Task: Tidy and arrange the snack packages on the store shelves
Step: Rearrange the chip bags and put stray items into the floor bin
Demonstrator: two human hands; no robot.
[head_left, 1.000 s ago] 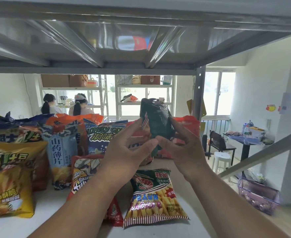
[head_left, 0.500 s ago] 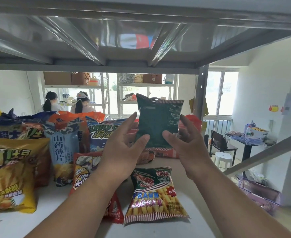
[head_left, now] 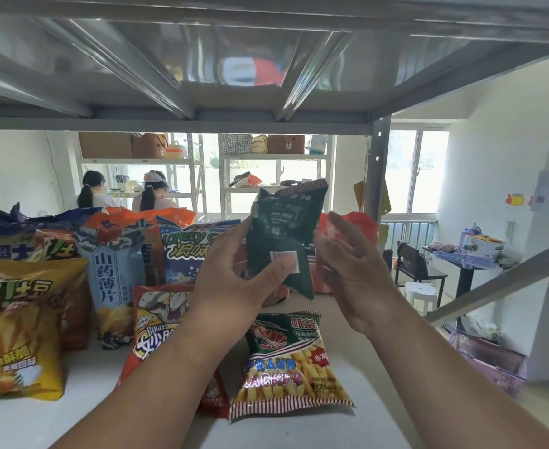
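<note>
From the head camera, the left hand [head_left: 234, 283] holds a dark green snack bag [head_left: 284, 234] up in the air over the white shelf [head_left: 72, 413]. Its thumb pinches the front of the bag near a small white label, and its fingers go behind. The bag tips a bit to one side, its back showing, maybe so the person can look at it or turn it the right way.

The right hand [head_left: 352, 270] is just beside the bag with loose, spread fingers and holds nothing. It looks ready to help.

A prawn cracker bag [head_left: 291, 361] lies flat on the shelf under the hands. A red Bugles bag [head_left: 159, 322] lies next to it, partly under the left arm. More bags stand behind, like the big yellow bag [head_left: 17, 325] and the light blue bag [head_left: 114, 283]. I think the green bag should stand up with those.
</note>
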